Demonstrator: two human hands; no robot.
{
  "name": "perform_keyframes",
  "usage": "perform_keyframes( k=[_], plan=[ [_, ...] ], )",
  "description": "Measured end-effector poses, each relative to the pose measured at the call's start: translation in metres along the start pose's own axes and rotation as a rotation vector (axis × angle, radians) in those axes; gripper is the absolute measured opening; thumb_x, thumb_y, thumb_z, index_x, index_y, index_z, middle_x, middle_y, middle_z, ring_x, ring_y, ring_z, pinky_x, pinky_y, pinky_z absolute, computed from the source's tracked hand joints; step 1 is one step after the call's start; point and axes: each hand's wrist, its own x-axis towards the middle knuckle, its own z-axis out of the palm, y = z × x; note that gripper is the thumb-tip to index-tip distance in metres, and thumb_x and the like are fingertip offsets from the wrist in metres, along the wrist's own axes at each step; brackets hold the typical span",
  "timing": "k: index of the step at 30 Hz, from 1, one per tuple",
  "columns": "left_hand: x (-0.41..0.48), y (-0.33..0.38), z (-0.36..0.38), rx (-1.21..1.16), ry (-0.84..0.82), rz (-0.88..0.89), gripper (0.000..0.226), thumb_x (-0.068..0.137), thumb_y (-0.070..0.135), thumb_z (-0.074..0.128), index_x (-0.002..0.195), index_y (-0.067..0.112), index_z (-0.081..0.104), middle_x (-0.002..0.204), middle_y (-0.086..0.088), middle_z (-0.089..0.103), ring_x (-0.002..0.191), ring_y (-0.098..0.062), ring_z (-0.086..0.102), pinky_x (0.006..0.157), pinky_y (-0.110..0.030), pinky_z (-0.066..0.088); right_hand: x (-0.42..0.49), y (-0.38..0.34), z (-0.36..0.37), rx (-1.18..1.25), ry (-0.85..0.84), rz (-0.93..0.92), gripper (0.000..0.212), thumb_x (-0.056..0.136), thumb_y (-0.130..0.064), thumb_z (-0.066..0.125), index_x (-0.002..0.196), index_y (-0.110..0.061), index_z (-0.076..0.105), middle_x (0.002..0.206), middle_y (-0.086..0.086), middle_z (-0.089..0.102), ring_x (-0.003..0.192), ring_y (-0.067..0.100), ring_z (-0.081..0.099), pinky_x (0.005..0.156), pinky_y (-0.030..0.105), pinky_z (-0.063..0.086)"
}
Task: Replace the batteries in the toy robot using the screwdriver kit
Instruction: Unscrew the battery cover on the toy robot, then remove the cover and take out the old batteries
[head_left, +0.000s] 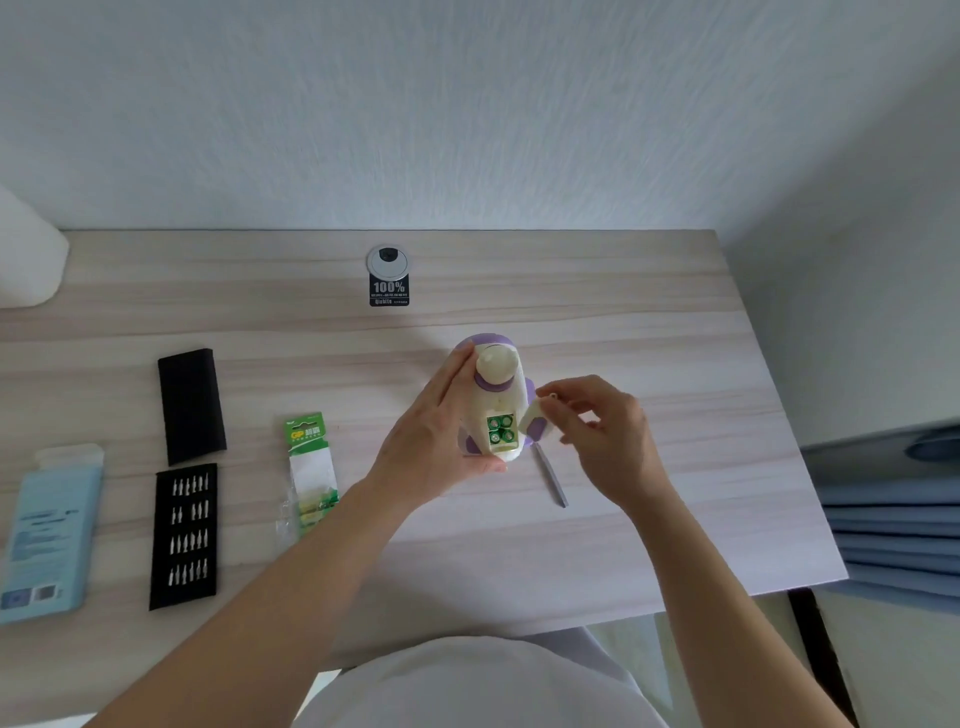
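L hand (441, 431) gripping toy (498, 379) from its left side, thumb under the near end, mid-table (649, 364); can't tell if toy is resting on it or lifted. Toy's compartment (514, 442) is lying open, facing up, w/ four green batteries (500, 429) sitting inside, ends showing. R hand (602, 431) pinching the white cover (534, 415) betw. thumb and fingertips, just right of the compartment; can't tell if cover is touching toy. Screwdriver (551, 478) lying on table near side of toy, below R hand, nobody touching it. Left of toy: green pack (310, 452) lying flat, w/ cells (311, 512) showing thru clear plastic at its near end. Further left, black bit tray (182, 597) holding four rows of bits (193, 512) in slots. Black sleeve (191, 405) lying just on far side of tray. Blue box (49, 530) sitting at left edge, far flap open, contents not visible. Grommet (388, 260) sitting at far edge of table.
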Motion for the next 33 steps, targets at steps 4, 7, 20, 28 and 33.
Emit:
perform_keyframes(
  k=[4, 7, 20, 28, 33],
  plan=[
    [0.000, 0.001, 0.001, 0.040, -0.009, -0.007, 0.129, 0.053, 0.040, 0.095, 0.157, 0.017, 0.022, 0.165, 0.015, 0.012, 0.145, -0.009, 0.033, 0.099, -0.024, 0.046, 0.004, 0.021, -0.025, 0.231, 0.105, 0.277, 0.011, 0.093, -0.010, 0.067, 0.093, -0.018, 0.074, 0.082, -0.002, 0.075, 0.081, 0.014, 0.071, 0.067, 0.024, 0.060],
    [0.001, 0.001, 0.002, 0.058, -0.009, -0.019, 0.130, 0.052, 0.041, 0.096, 0.157, 0.016, 0.023, 0.165, 0.013, 0.013, 0.147, -0.008, 0.031, 0.102, -0.025, 0.045, 0.009, 0.051, -0.034, 0.240, 0.129, 0.420, 0.007, 0.092, -0.012, 0.068, 0.097, -0.013, 0.073, 0.084, 0.003, 0.073, 0.083, 0.020, 0.073, 0.071, 0.029, 0.061],
    [0.000, 0.010, 0.002, 0.125, -0.013, -0.092, 0.129, 0.053, 0.042, 0.096, 0.157, 0.017, 0.024, 0.165, 0.013, 0.017, 0.149, -0.008, 0.026, 0.113, -0.032, 0.039, 0.041, 0.114, -0.034, -0.123, -0.086, 0.552, 0.007, 0.087, -0.019, 0.072, 0.080, -0.021, 0.074, 0.063, -0.007, 0.071, 0.063, 0.010, 0.060, 0.074, 0.038, 0.057],
    [0.001, 0.013, 0.000, 0.076, -0.044, -0.119, 0.129, 0.054, 0.041, 0.096, 0.158, 0.019, 0.022, 0.165, 0.015, 0.015, 0.149, -0.010, 0.027, 0.109, -0.041, 0.045, 0.043, 0.120, -0.032, -0.161, -0.078, 0.568, 0.011, 0.089, -0.021, 0.069, 0.081, -0.024, 0.075, 0.062, -0.006, 0.071, 0.074, 0.009, 0.063, 0.074, 0.026, 0.050],
    [0.006, 0.026, -0.011, -0.017, -0.008, -0.146, 0.086, 0.083, 0.038, 0.076, 0.153, 0.019, 0.030, 0.155, 0.015, 0.033, 0.138, 0.005, 0.033, 0.112, -0.022, 0.034, 0.048, 0.118, -0.034, -0.233, -0.018, 0.548, 0.014, 0.089, -0.026, 0.069, 0.097, -0.015, 0.074, 0.092, 0.005, 0.070, 0.090, 0.021, 0.061, 0.074, 0.026, 0.039]
  ],
)
